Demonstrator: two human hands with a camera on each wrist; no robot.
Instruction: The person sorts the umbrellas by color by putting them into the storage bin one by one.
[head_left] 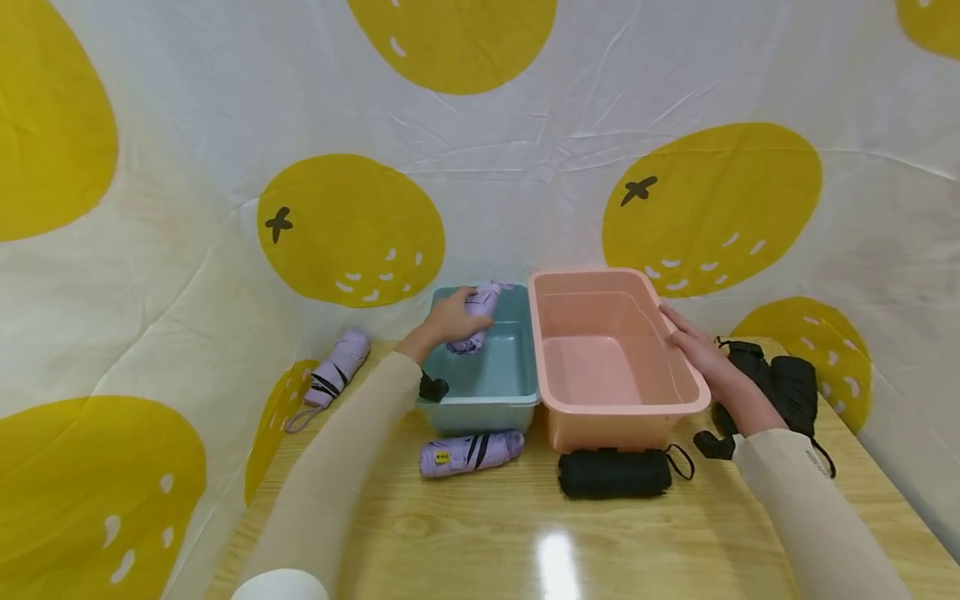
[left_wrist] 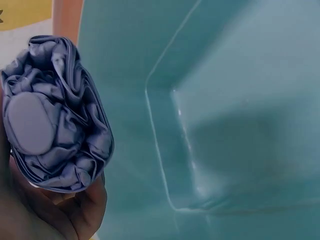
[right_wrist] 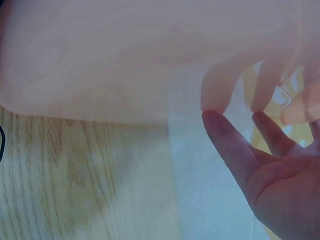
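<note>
My left hand (head_left: 450,319) grips a lavender folded umbrella (head_left: 483,302) above the teal bin (head_left: 480,402). In the left wrist view, the gathered cloth end of that umbrella (left_wrist: 75,115) faces the camera, with the bin's bare floor beyond. My right hand (head_left: 701,354) touches the right side of the pink bin (head_left: 600,410), fingers near its rim. The right wrist view shows fingertips (right_wrist: 212,117) against the bin's smooth outer wall. Another lavender folded umbrella (head_left: 472,454) lies in front of the teal bin. A black folded umbrella (head_left: 615,473) lies before the pink one.
One more lavender folded umbrella (head_left: 337,368) leans by the cloth at the left. Black folded umbrellas (head_left: 795,392) lie at the right, partly behind my right arm. The bins stand side by side on a wooden table (head_left: 465,542), against a fruit-print cloth (head_left: 517,208).
</note>
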